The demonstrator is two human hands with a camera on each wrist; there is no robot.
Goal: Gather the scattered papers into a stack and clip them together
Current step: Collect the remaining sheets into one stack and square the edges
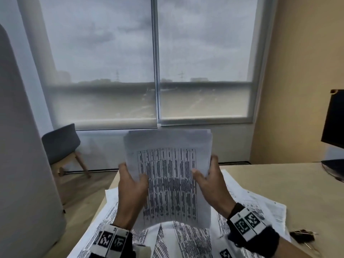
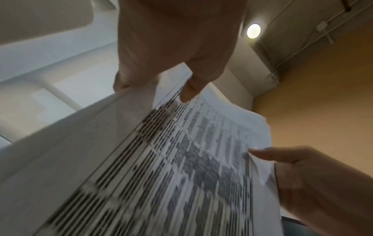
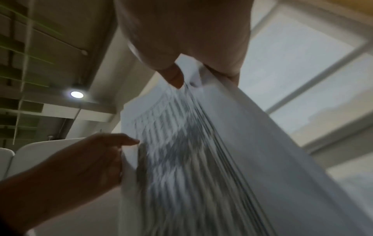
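A stack of printed papers (image 1: 168, 164) with dense tables stands upright above the desk, held between both hands. My left hand (image 1: 133, 180) grips its left edge, thumb on the front sheet. On the right edge my right hand (image 1: 206, 176) holds it the same way. In the left wrist view the stack of papers (image 2: 181, 159) appears blurred with the left hand (image 2: 177, 63) pinching it; in the right wrist view the stack's (image 3: 201, 151) sheet edges fan under the right hand (image 3: 191, 47). More scattered papers (image 1: 186, 239) lie flat on the desk below. Black binder clips (image 1: 302, 237) lie at the right.
The wooden desk (image 1: 279, 183) stretches to the right, with a dark monitor (image 1: 333, 125) and its base at the far right edge. A grey chair (image 1: 61, 146) stands on the floor left of the desk, below a large window (image 1: 154, 71).
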